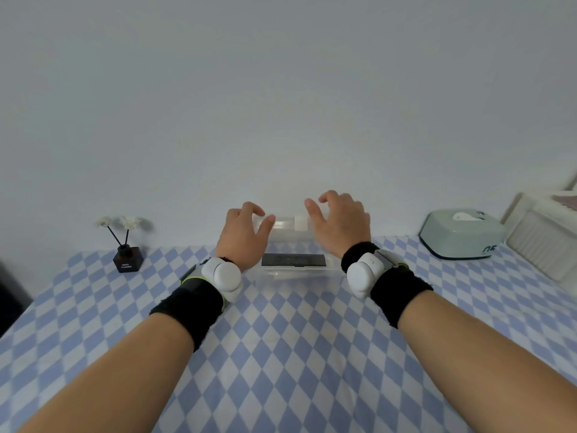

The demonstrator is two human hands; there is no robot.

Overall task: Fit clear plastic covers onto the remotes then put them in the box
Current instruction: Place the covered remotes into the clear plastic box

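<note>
A clear plastic box (pixel 296 274) stands on the blue-and-white checkered table, near the far edge by the wall. Its clear lid (pixel 285 225) is raised upright at the back. Inside the box lies a black remote (pixel 293 260), lengthwise from left to right; whether it has a cover on it I cannot tell. My left hand (pixel 243 235) is at the lid's left end, fingers apart and curled, thumb at the lid's top edge. My right hand (pixel 338 225) is at the lid's right end, fingers also spread. Whether either hand grips the lid is unclear.
A black reed-diffuser bottle with white flowers (pixel 127 260) stands at the far left. A pale green rounded case (pixel 462 235) sits at the far right, beside white slatted furniture (pixel 540 248). The wall runs right behind the box.
</note>
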